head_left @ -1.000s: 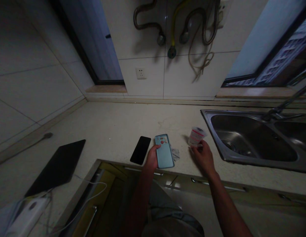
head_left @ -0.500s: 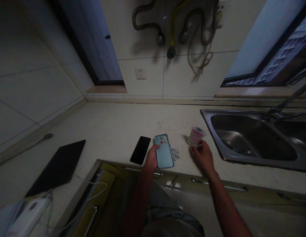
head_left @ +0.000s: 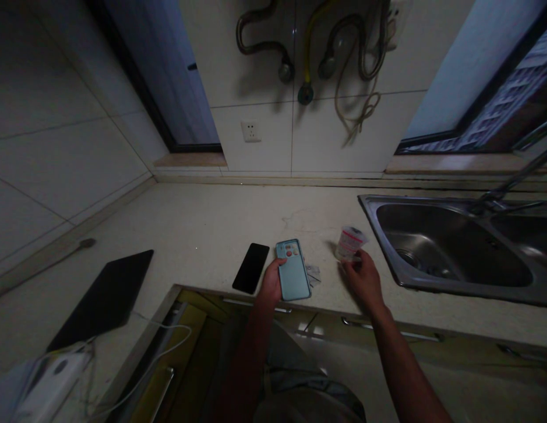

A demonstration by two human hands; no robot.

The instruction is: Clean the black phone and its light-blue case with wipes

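Observation:
My left hand (head_left: 272, 282) grips the left edge of a light-blue phone case (head_left: 295, 279), its thumb lying over the near face. The case has a camera cutout at its top end. Just left of that hand a black phone (head_left: 251, 268) lies flat on the counter. Partly covered by the case is a small grey-white printed slip (head_left: 314, 275). My right hand (head_left: 363, 276) pinches the lower edge of a clear plastic packet (head_left: 350, 242) with a pink-red stripe. Its fingertips are partly hidden from view.
A double steel sink (head_left: 449, 247) with a faucet (head_left: 497, 194) is set in the counter (head_left: 202, 217) on the right. At left lie a dark flat panel (head_left: 106, 294), a white device (head_left: 53, 385) and a loose cable (head_left: 167, 352). Hoses (head_left: 361, 47) hang on the tiled wall.

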